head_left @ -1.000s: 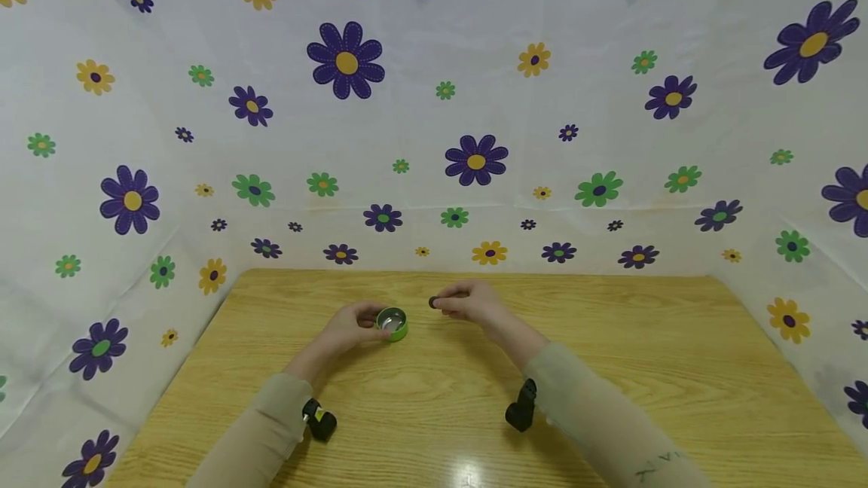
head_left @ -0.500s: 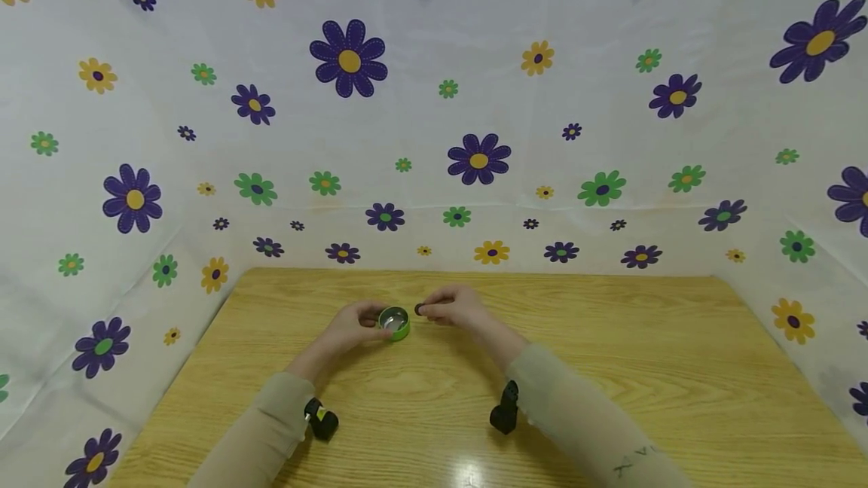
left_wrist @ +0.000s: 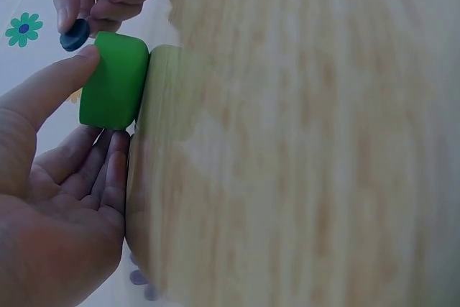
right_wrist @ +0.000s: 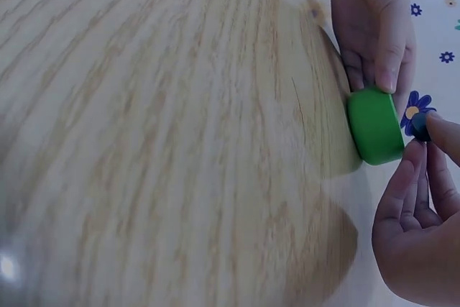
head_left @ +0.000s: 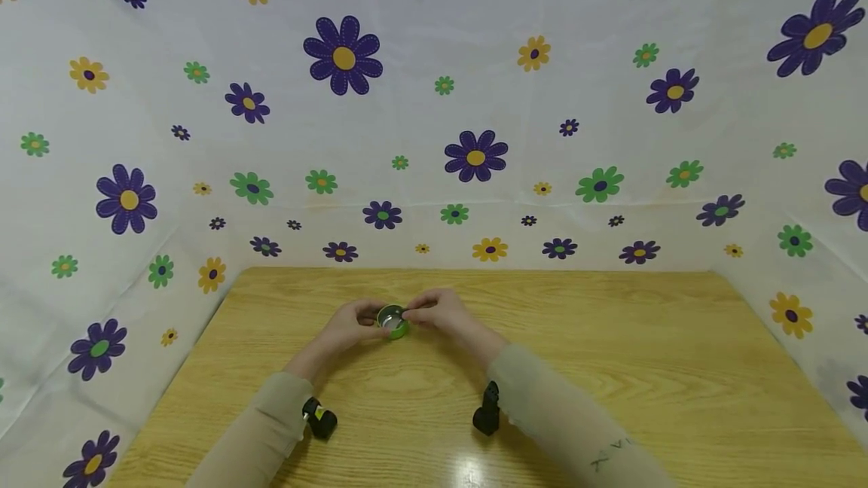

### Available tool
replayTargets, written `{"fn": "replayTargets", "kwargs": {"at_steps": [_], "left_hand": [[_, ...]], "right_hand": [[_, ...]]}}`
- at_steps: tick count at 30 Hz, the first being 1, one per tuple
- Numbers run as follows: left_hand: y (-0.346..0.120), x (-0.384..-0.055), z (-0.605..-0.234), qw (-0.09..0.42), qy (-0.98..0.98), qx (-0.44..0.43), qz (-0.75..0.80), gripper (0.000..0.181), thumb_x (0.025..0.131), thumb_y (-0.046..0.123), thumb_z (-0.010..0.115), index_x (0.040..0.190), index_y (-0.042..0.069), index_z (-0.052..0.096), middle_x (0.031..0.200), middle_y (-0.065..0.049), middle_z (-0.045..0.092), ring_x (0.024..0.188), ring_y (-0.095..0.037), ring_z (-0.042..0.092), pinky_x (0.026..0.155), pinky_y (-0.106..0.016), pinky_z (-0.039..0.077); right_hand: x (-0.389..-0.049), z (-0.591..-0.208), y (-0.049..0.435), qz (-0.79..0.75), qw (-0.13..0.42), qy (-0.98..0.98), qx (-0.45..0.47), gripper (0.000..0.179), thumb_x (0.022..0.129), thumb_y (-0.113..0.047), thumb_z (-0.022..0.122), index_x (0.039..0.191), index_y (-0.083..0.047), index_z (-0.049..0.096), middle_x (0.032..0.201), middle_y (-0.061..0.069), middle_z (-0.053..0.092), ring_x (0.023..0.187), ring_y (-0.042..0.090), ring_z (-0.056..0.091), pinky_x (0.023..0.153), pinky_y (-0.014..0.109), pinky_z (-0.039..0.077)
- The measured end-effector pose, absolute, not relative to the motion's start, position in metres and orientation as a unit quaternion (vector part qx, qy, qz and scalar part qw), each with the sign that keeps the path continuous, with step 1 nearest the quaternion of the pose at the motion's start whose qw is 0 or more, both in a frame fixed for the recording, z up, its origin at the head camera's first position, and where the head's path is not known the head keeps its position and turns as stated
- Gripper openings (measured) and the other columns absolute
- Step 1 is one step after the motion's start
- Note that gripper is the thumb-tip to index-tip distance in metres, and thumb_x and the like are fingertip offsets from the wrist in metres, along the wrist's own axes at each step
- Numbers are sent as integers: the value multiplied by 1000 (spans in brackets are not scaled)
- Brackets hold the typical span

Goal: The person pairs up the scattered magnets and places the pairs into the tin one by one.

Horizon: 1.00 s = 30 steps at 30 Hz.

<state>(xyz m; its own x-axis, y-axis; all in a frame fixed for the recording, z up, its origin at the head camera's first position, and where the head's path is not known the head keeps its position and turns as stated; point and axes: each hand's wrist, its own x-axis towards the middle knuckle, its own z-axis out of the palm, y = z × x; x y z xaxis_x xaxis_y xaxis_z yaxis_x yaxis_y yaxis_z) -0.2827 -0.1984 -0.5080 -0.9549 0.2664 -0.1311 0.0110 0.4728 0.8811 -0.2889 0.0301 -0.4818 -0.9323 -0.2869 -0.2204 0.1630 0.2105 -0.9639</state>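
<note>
A small round green bowl with a shiny metallic inside stands on the wooden table. My left hand holds it from the left, thumb near the rim and fingers around the far side. In the left wrist view the green wall of the bowl shows smooth and plain. My right hand pinches a small dark round disc between thumb and fingertips, right at the bowl's right rim. From the right wrist, the dark disc appears just above the bowl's opening.
The light wooden table spreads around both hands. A white cloth with purple, yellow and green flowers hangs behind it and along both sides. Black wrist cameras hang at the sleeves.
My right hand has moved left with the dark disc, from apart from the bowl to its rim. The left hand and the bowl have stayed in place.
</note>
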Motion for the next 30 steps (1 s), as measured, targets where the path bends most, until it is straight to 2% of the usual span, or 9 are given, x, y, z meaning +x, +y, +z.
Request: {"fn": "replayTargets", "kwargs": {"at_steps": [5,13,20,27,30], "left_hand": [[-199,-282,-507,127,847,89,508,51,93,15,84,137,-1,66,131,-21,70,117,-30,68,108,-49,55],[-200,-285,-509,122,846,96,510,49,93,15,84,136,-2,67,130,-21,71,117,-30,69,107,-48,56],[-199,-284,-508,122,847,95,509,49,93,14,84,136,-2,67,130,-21,71,117,-30,69,107,-48,56],[-199,-284,-508,125,850,89,505,50,93,15,84,137,-1,67,133,-20,70,119,-31,68,108,-49,55],[-199,-283,-507,127,850,88,503,50,93,16,84,137,0,67,133,-20,70,120,-32,68,108,-50,55]], "right_hand": [[-288,-486,24,-620,167,765,-44,19,93,-8,82,107,4,78,97,7,77,79,9,66,76,27,61],[-284,-486,19,-600,132,787,-53,19,92,-8,84,107,3,80,110,15,77,84,10,63,72,22,56],[-284,-490,16,-576,96,810,-63,14,89,-7,86,100,0,82,103,15,80,84,11,67,69,20,54],[-284,-492,15,-553,72,826,-84,10,87,-7,88,95,-3,83,98,11,81,88,14,72,75,23,58],[-283,-492,15,-551,64,827,-94,10,86,-6,89,93,-4,83,96,10,82,85,14,73,76,25,61]]}}
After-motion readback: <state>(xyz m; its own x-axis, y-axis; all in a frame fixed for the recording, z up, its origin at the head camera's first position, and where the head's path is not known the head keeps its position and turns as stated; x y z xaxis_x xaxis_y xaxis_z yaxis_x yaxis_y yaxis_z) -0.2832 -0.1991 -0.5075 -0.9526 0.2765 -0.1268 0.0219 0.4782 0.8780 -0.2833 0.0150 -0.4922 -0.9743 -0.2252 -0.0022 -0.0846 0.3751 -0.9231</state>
